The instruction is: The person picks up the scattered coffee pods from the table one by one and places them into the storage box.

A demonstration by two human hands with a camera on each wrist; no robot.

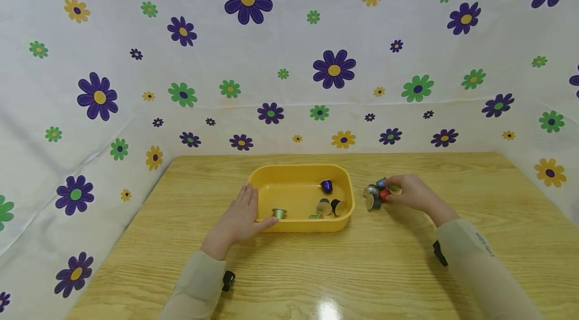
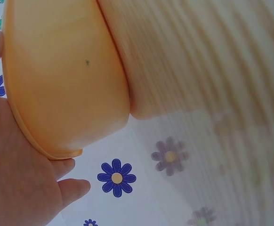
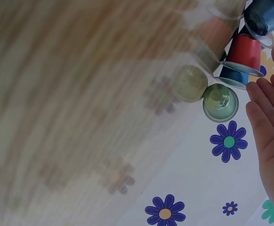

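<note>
My left hand point(image 1: 238, 215) rests on the left end of a yellow tray point(image 1: 300, 226), fingers extended along its rim and thumb over the near left corner. In the left wrist view, that hand point(image 2: 19, 174) lies against the tray's rim. My right hand point(image 1: 415, 194) reaches over a small cluster of coffee capsules right of the tray, its fingertips beside a red capsule point(image 1: 385, 194) and a blue capsule point(image 1: 381, 183). The right wrist view shows the fingers of this hand point(image 3: 273, 127) fairly straight, close to the red capsule point(image 3: 244, 52), with a green capsule point(image 3: 221, 102) nearby.
Inside the tray lie a purple capsule point(image 1: 326, 186), a green capsule point(image 1: 279, 213) at the near left and several others at the right end. A silver capsule point(image 1: 371, 190) belongs to the cluster outside. The wooden table point(image 1: 289, 275) meets a flower-patterned cloth point(image 1: 289, 59) behind.
</note>
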